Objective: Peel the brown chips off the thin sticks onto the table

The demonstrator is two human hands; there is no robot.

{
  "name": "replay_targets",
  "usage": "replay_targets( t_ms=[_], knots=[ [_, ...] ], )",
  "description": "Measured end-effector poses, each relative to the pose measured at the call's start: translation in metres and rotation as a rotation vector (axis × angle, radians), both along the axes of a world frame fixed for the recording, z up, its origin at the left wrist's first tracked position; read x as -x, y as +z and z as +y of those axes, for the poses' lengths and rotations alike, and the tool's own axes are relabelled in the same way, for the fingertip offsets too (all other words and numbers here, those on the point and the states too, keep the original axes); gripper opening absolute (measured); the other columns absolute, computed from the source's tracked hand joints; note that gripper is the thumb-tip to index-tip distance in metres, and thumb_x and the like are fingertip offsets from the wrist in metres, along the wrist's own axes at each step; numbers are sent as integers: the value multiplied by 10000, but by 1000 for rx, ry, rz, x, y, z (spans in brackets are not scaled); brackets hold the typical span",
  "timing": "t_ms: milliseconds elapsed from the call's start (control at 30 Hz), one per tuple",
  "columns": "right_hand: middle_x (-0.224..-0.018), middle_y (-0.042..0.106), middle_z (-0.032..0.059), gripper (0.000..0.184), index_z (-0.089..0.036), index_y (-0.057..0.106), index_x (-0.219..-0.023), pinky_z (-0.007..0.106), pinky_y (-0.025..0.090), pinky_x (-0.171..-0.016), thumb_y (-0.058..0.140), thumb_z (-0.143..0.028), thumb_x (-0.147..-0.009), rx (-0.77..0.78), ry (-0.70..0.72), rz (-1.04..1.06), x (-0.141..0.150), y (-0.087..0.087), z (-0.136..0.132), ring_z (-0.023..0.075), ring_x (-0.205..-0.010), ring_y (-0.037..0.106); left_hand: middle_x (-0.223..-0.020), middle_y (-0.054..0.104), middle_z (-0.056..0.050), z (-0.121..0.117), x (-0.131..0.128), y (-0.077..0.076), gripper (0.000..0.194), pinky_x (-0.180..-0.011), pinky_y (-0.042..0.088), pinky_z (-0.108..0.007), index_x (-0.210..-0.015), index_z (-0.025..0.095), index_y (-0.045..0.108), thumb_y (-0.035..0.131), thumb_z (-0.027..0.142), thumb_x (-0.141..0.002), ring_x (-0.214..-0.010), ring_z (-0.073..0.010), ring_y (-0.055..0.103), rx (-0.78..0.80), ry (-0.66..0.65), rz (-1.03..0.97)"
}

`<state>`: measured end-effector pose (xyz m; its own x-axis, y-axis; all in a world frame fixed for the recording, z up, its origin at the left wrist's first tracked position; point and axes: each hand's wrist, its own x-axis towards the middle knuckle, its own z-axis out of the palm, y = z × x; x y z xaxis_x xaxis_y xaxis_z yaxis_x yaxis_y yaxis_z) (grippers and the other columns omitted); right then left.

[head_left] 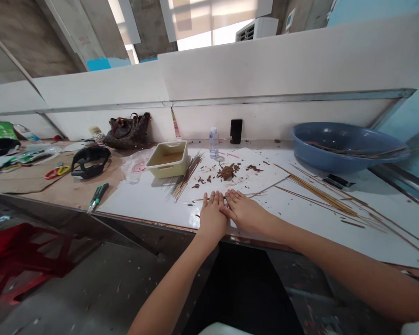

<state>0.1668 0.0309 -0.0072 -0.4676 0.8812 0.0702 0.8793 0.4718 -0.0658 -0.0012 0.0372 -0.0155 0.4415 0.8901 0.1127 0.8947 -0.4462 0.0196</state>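
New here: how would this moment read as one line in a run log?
left hand: flat on white worktop, empty | right hand: flat, empty, beside left | nearby: thin wooden sticks, brown scraps

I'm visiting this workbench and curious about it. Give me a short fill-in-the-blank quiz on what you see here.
1. The left hand and right hand rest palms ____ on the white bench top.
2. The wide basin at the right end of the bench is ____.
3. The water bottle stands beside an upright black ____.
4. The scissors have red and ____ handles.

Missing words: down; blue; phone; yellow.
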Motion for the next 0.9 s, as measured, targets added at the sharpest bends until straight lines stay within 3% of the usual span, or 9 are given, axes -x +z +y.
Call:
replay_targets(
  t_ms=[200, 467, 700, 900],
  knots=[
    [-1751, 383, 315, 813, 51, 410, -1697, 556, 302, -1384, 309, -565, -1175, 24, -35, 2, 4, 4, 16, 378, -1681, 352, -1801, 378, -136, 15, -2, 5, 627, -1432, 194, -537, -1750, 123, 394, 296, 283, -1151, -1710, -285, 323, -13, 12, -22],
    [-1735, 430, 306, 848, 15, 443, -1696, 543, 320, -1380, 289, -632, -1169, -1, 18, 48, -3, -1, -9, 368, -1663, 398, -1777, 430, -145, -11, 3, -2, 626, -1437, 129, -581, -1739, 121, 419, 259, 284, -1156, -1698, -295, 352, -38, 2, -6],
    [-1723, 452, 295, 781, 1, 429, -1710, 571, 332, -1371, 303, -555, -1176, 28, -18, 42, 1, 5, 16, 384, -1655, 410, -1785, 422, -149, 12, -4, 10, 645, -1438, 103, -578, -1743, 126, 416, 276, 286, -1135, -1709, -303, 327, 31, 38, 0],
    [-1748, 416, 279, 807, -19, 382, -1737, 568, 331, -1375, 347, -586, -1164, 6, 11, 56, -2, -2, -8, 375, -1668, 385, -1778, 437, -134, -8, 3, 3, 638, -1441, 101, -568, -1735, 109, 422, 227, 302, -1160, -1705, -282, 337, -9, 13, -4]
  ],
)
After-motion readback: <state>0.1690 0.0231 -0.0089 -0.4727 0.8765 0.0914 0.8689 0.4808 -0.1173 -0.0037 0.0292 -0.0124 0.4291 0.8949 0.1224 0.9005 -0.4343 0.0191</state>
